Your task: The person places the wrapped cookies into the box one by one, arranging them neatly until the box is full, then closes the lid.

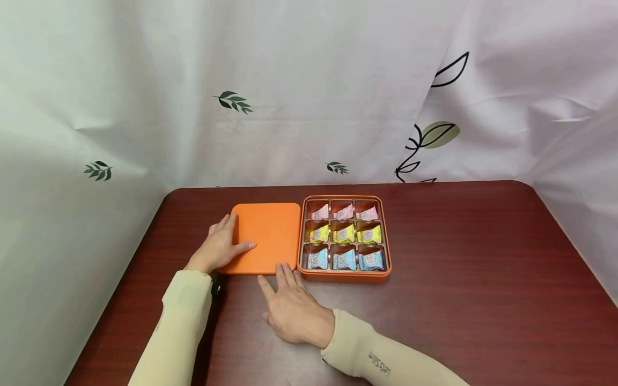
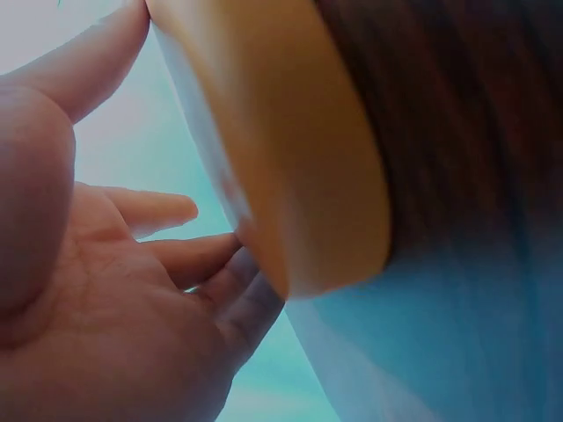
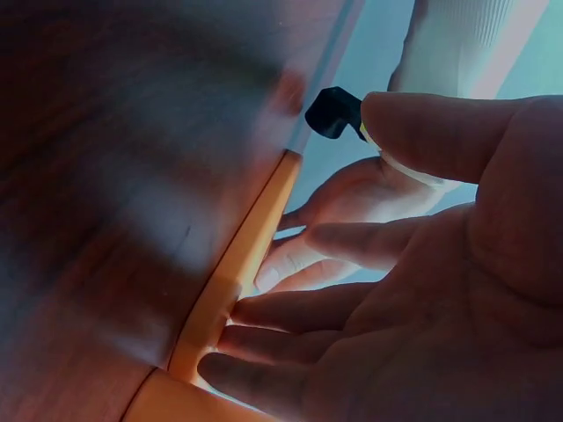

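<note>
A flat orange square lid (image 1: pixel 268 230) lies on the table, its right side against an orange box (image 1: pixel 345 277). My left hand (image 1: pixel 216 247) is at the lid's left side, thumb laid over its top and fingers along the far left edge. In the left wrist view, loosely extended fingertips touch the lid's side. My right hand (image 1: pixel 295 315) has its straight fingers at the lid's front edge, close to the box corner. The box holds a divided tray with wrapped sweets: pink at the back (image 1: pixel 344 213), yellow in the middle (image 1: pixel 344 234), blue in front (image 1: pixel 345 260).
The dark red wooden table (image 1: pixel 458 279) extends to the right of the box. Behind it hangs a pale curtain (image 1: pixel 289 134) with leaf prints, which continues along both sides. A black wrist camera (image 3: pixel 332 112) shows on the left wrist.
</note>
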Available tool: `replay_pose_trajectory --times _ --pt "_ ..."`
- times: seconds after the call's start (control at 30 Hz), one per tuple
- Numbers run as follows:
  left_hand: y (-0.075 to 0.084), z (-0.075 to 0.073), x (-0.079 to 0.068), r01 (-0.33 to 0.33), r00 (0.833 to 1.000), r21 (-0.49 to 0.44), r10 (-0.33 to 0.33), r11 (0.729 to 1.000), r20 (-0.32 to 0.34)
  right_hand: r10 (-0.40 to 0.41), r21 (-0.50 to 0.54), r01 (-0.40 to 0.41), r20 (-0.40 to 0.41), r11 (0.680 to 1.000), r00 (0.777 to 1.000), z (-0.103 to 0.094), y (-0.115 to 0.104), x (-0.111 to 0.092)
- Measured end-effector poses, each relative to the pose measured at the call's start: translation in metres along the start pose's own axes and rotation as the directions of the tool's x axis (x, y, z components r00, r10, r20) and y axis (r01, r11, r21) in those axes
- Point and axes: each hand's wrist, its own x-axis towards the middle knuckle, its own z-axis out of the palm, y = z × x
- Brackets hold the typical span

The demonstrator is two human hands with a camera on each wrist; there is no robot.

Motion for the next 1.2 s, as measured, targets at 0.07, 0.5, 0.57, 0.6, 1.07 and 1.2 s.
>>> replay_pose_trajectory --times 0.07,0.5,0.57,0.6,1.07,1.2 --pt "-0.001 0.0 -0.002 -0.002 1.0 0.001 0.002 1.0 -0.011 -0.003 -0.013 0.003 0.0 1.0 1.0 0.0 0.0 -0.001" --pt "-0.011 -0.002 -0.019 -0.012 1.0 -0.014 0.012 1.0 -0.021 -0.092 0.036 0.096 -0.106 0.995 0.99 0.005 -0.001 -0.003" --pt "-0.013 -0.003 -0.022 -0.02 1.0 -0.011 0.02 1.0 -0.023 -0.091 0.071 0.1 -0.116 0.992 0.989 0.006 -0.001 -0.001" --pt "-0.014 -0.004 -0.023 -0.026 0.999 -0.009 0.025 1.0 -0.024 -0.092 0.087 0.102 -0.117 0.991 0.989 0.007 -0.001 0.0" --pt "-0.019 -0.005 -0.031 0.004 1.0 -0.034 -0.005 0.999 -0.01 0.105 0.303 -0.058 -0.141 0.951 0.984 0.005 -0.004 0.024" --pt "-0.019 -0.003 -0.033 0.009 1.0 -0.006 -0.009 1.0 -0.021 0.185 0.39 -0.12 -0.134 0.913 0.973 0.002 -0.005 0.03"
